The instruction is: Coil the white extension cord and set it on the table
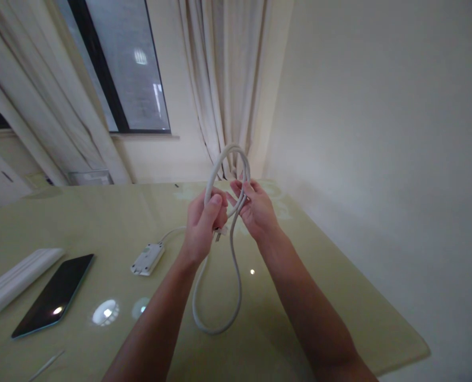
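A white power cord (236, 265) is looped between my two hands above the table. My left hand (206, 220) is closed around one side of the loop, thumb on top, and the cord's plug (219, 232) with metal prongs pokes out below its fingers. My right hand (255, 207) pinches the other side of the loop, where strands run side by side. A slack bight of cord hangs below both hands. To the left, a white power strip (147, 259) lies on the table, joined to the cord that leads to my left hand.
The glossy greenish table (319, 297) ends at a white wall (379, 132) on the right. At left lie a dark tablet (55, 297), a long white object (19, 278) and a thin white cable end (47, 366). Curtains (228, 79) and a window (128, 63) stand behind.
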`<state>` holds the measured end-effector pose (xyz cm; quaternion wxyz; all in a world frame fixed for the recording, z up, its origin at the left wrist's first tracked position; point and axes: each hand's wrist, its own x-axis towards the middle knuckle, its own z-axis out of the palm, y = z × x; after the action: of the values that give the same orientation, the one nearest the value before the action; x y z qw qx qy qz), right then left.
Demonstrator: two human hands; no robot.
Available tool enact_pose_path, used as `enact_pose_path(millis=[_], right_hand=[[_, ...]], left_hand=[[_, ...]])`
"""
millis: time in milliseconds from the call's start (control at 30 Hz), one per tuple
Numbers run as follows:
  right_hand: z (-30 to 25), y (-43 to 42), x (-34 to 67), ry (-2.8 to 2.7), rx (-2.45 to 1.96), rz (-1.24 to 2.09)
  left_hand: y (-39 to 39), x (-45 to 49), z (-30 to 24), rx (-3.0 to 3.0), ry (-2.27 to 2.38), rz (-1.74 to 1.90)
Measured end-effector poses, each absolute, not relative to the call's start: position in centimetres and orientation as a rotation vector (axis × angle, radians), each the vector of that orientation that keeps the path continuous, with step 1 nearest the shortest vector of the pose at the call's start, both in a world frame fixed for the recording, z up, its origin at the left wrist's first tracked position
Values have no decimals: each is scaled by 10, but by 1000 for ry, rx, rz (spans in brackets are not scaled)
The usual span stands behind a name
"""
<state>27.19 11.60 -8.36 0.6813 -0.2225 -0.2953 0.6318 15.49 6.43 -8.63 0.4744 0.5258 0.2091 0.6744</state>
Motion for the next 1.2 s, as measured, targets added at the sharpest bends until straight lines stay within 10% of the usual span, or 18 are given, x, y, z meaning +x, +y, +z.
enact_pose_path(millis=[700, 1200], right_hand=[[-147, 144, 283, -2157, -1257, 1370], [-89, 106, 305, -2368, -1623, 250]], left_hand=[[27, 73, -18, 1007, 684, 2017], [54, 60, -43, 1164, 1349, 1818]])
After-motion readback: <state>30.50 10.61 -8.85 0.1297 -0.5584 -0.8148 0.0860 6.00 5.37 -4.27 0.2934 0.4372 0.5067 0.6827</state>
